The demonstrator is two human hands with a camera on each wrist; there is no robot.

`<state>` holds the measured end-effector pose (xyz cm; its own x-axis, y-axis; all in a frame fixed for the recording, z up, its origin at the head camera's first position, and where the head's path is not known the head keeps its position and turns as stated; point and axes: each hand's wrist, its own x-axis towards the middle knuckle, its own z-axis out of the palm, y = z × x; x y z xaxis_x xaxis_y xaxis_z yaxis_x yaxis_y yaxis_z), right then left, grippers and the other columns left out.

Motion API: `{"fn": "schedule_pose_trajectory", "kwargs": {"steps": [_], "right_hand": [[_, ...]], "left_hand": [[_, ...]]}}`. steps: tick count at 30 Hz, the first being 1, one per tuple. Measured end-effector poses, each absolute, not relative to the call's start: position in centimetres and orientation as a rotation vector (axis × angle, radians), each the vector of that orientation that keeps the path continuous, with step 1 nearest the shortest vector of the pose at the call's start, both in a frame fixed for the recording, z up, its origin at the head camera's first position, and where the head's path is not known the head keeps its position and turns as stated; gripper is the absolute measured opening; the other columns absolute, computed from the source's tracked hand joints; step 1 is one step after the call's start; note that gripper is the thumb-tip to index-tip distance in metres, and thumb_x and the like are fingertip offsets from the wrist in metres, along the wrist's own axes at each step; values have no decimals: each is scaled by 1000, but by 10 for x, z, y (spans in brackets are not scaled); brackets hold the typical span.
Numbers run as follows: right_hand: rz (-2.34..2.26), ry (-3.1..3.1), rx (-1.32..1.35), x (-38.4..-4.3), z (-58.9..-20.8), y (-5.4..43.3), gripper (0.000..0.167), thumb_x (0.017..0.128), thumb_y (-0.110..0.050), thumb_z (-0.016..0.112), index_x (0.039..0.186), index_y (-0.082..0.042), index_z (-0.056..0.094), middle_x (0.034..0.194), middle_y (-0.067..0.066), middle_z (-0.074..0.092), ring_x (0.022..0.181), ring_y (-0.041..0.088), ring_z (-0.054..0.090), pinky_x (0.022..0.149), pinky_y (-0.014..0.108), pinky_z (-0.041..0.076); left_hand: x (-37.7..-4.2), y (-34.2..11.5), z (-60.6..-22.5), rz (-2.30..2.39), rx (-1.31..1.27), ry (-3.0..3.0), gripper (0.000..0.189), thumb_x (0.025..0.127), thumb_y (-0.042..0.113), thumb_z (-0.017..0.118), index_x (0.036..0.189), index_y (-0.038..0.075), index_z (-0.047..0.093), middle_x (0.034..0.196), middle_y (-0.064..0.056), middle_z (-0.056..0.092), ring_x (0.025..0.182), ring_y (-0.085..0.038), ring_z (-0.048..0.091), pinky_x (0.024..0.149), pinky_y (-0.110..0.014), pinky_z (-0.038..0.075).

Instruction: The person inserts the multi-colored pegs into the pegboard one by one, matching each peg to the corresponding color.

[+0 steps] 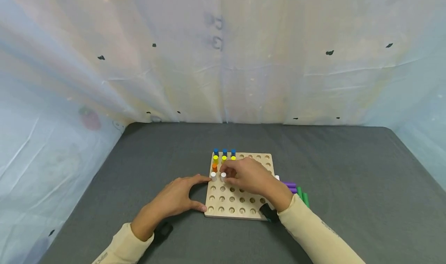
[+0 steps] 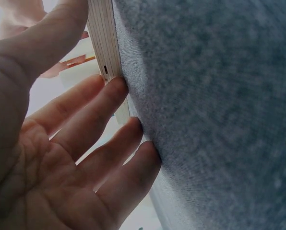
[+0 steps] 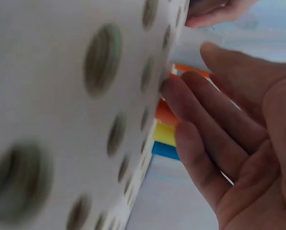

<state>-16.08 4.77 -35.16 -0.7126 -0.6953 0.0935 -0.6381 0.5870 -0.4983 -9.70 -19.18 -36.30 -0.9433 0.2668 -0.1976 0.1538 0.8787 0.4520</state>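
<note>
A wooden pegboard (image 1: 237, 210) with rows of round holes lies on the grey table. Upright in it stand blue pegs (image 1: 224, 152), yellow pegs (image 1: 215, 159), an orange peg (image 1: 214, 167) and a white peg (image 1: 213, 176) at the left edge. My right hand (image 1: 249, 175) reaches over the board, thumb and index finger pinching a second white peg (image 1: 223, 176), upright in the neighbouring column. My left hand (image 1: 175, 194) rests against the board's left edge, fingers extended; in the left wrist view its fingertips touch the board's side (image 2: 104, 45). The right hand hides part of the board.
Right of the board lie purple pegs (image 1: 290, 185) and green pegs (image 1: 302, 196), partly behind the right forearm. Another white peg end (image 1: 277, 177) shows at the board's right edge. A pale curtain (image 1: 223, 82) hangs behind the table.
</note>
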Motion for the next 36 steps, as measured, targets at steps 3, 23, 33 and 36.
{"fn": "schedule_pose_trajectory", "kwargs": {"steps": [3, 23, 33, 36], "right_hand": [[-807, 2685, -1155, -158, -347, 64, 26, 92, -24, 72, 117, -20, 70, 106, -6, 74, 93, 8, 69, 81, 31, 55], [-674, 2732, -883, -173, -361, 180, 39, 80, -28, 84, 115, -22, 69, 113, -4, 71, 107, 20, 66, 90, 46, 53], [-658, 2776, -811, -176, -363, 181, 30, 85, -24, 80, 113, -22, 70, 110, -4, 71, 106, 21, 66, 90, 48, 53], [-664, 2803, -785, -178, -364, 183, 28, 86, -23, 78, 113, -19, 71, 109, -1, 72, 105, 23, 67, 90, 49, 53]], "left_hand": [[-97, -190, -364, 634, 300, 2785, 79, 68, 45, 88, 139, 33, 57, 144, -5, 58, 133, -32, 55, 105, -57, 44], [-99, -186, -364, 597, 272, 2802, 80, 68, 45, 88, 140, 34, 56, 147, -7, 55, 136, -34, 52, 106, -59, 42], [-99, -185, -365, 609, 301, 2794, 80, 68, 46, 88, 140, 34, 57, 148, -6, 54, 136, -33, 51, 106, -58, 42], [-100, -183, -365, 613, 298, 2794, 79, 68, 44, 88, 140, 34, 57, 148, -6, 54, 137, -33, 51, 107, -58, 41]]}}
